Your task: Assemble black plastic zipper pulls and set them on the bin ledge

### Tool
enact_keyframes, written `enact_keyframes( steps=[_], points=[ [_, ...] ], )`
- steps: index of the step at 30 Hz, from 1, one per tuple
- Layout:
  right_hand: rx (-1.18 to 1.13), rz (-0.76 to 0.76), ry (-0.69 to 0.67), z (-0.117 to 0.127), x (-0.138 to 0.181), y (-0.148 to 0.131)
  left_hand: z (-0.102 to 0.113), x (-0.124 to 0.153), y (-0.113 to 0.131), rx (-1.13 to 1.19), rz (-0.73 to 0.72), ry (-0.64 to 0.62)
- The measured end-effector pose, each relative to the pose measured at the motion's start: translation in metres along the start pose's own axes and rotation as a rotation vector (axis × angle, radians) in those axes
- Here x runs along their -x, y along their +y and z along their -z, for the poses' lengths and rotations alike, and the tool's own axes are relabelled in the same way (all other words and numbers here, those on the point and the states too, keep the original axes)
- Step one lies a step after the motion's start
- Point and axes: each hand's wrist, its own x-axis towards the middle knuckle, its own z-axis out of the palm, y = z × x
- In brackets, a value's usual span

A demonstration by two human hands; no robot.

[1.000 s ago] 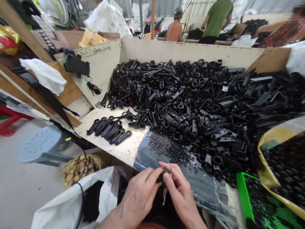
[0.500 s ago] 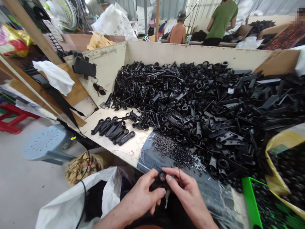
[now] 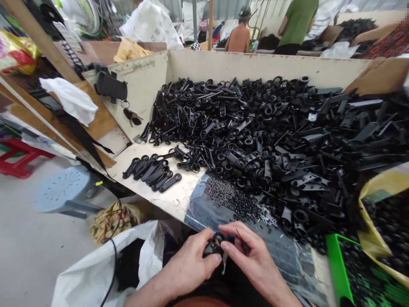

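Note:
Close to my lap, my left hand [image 3: 198,256] is closed around a black plastic part with a ring-shaped end [image 3: 212,246]. My right hand [image 3: 247,251] meets it from the other side, its thumb and fingers pinched on a small dark piece at the ring end. A thin dark tool [image 3: 242,239] pokes out between the right fingers; its kind is unclear. Just beyond the hands, small grey and black pieces [image 3: 220,192] and silvery pins [image 3: 267,215] lie on a dark blue cloth [image 3: 204,215]. Several black ring-ended levers [image 3: 153,172] lie side by side on the pale board.
A large heap of black plastic parts [image 3: 243,123] fills the walled bench. At right stand a green bin [image 3: 338,268] and a yellow bag [image 3: 367,213]; at left, a blue stool [image 3: 64,187] and white sack [image 3: 83,268]. Keys [image 3: 131,117] hang from the wall. People work behind.
My right hand has shifted slightly, its fingers now curled more around the small piece and the thin tool showing more. My left hand keeps its hold. The view has tilted slightly.

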Motion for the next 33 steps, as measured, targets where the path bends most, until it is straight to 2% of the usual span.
enact_keyframes(
  steps=[2,5,10,14,19,23,27,29,31,33],
  points=[
    [0.058,0.111,-0.095,0.007,-0.004,-0.002,0.001,0.0,-0.002,-0.054,-0.052,0.005],
    [0.15,0.287,-0.238,0.014,-0.011,-0.004,0.001,-0.001,-0.005,-0.047,-0.026,-0.056],
    [0.333,0.426,-0.298,0.013,-0.014,-0.001,-0.003,-0.001,-0.003,0.028,0.094,-0.102],
    [0.469,0.488,-0.279,0.008,-0.011,0.004,-0.003,0.002,0.006,0.057,0.232,-0.101],
    [0.548,0.482,-0.255,0.0,-0.008,0.011,-0.004,0.0,0.012,0.082,0.279,-0.078],
    [0.557,0.527,-0.179,-0.006,-0.007,0.01,-0.006,0.0,0.013,0.053,0.259,-0.069],
    [0.44,0.515,-0.058,0.001,-0.004,0.004,-0.002,0.001,0.006,0.008,0.134,-0.066],
    [0.376,0.435,0.07,0.011,-0.002,0.003,0.006,-0.003,0.0,-0.019,0.024,0.021],
    [0.357,0.343,0.213,0.02,-0.002,0.005,0.019,-0.01,-0.004,-0.097,-0.081,0.198],
    [0.395,0.29,0.265,0.026,-0.005,0.01,0.03,-0.019,-0.001,-0.238,-0.13,0.395]
  ],
)
